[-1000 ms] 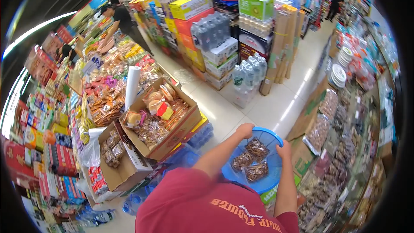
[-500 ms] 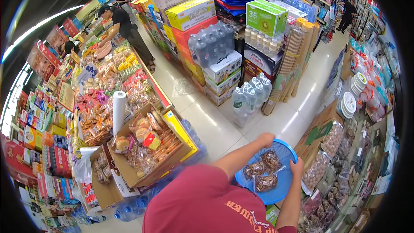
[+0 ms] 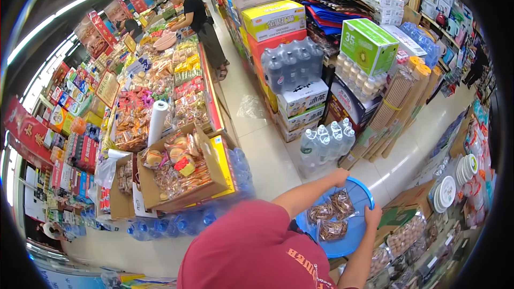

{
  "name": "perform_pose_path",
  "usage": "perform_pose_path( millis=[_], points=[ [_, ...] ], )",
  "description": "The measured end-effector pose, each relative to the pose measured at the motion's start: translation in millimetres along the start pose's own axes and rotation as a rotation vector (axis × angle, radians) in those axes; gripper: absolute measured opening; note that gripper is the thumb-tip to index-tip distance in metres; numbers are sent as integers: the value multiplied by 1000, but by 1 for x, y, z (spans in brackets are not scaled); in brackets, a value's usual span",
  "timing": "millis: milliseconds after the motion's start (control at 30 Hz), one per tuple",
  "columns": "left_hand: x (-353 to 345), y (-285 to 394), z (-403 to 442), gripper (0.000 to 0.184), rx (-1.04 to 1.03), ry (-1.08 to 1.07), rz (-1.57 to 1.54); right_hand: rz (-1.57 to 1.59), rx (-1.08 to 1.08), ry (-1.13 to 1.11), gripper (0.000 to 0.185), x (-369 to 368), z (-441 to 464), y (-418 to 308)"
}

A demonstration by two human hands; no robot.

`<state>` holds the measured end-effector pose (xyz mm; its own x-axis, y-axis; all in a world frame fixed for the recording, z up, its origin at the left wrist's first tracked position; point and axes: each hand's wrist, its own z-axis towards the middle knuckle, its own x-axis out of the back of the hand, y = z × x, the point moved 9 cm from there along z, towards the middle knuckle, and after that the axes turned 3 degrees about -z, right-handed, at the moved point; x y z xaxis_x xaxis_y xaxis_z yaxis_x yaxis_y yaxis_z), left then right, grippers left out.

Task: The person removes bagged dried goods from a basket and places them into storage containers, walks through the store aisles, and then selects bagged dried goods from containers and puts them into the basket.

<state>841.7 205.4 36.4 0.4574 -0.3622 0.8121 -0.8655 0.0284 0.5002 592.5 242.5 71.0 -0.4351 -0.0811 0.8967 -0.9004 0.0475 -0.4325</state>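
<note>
A round blue plastic basket (image 3: 350, 241) is held in front of the maroon shirt, tilted a little. In it lie three clear bags of thin brown dried food (image 3: 333, 230). My left hand (image 3: 339, 176) is closed round the basket's far rim. On the right side of the same rim, my right hand (image 3: 373, 215) grips with its fingers partly hidden by the basket.
Bottled water (image 3: 327, 142) stands on the floor ahead, beside stacked cartons (image 3: 303, 99). At left are a cardboard box of packaged snacks (image 3: 214, 174) and a snack display. Bagged goods (image 3: 409, 233) line the right. A person in black (image 3: 195, 13) leans over the display.
The view has turned to the left, so the shelves and boxes sit differently in it. Both hands still hold the basket, with the three bags inside.
</note>
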Motion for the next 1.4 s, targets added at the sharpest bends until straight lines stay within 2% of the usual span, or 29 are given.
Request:
perform_pose_path(
  millis=[67,133,167,233,267,333,433,600,767,900,967,1033,1167,1300,1400],
  points=[
    [29,6,15,29,-4,149,-121,10,30,-11,31,20,34,-7],
    [62,37,20,30,-23,144,-135,14,52,31,32,36,64,3],
    [38,28,58,32,-25,88,-102,21,29,-3,32,49,74,5],
    [10,28,111,29,-114,180,-140,13,-44,-33,36,62,95,33],
    [20,51,113,29,-72,71,-198,40,-89,-65,39,66,103,49],
    [17,78,142,29,-90,53,-113,21,-113,0,38,67,116,89],
    [14,124,178,31,-144,-2,21,16,-236,-15,36,97,119,115],
    [12,206,232,31,-204,-113,77,173,-347,38,31,133,134,167],
    [-20,249,307,31,-360,-169,46,142,-494,51,30,150,161,210],
    [-14,290,364,31,-452,-223,15,81,-567,133,31,173,198,236],
    [-14,309,394,31,-519,-208,28,71,-610,100,32,181,219,252],
    [-19,323,417,32,-555,-260,25,66,-663,65,33,189,232,260],
    [-41,353,446,34,-682,-335,15,69,-745,132,32,189,234,289],
    [-68,390,466,34,-699,-391,54,138,-771,259,30,201,227,314],
    [-89,411,478,33,-668,-470,84,121,-854,198,30,213,223,330]
  ],
)
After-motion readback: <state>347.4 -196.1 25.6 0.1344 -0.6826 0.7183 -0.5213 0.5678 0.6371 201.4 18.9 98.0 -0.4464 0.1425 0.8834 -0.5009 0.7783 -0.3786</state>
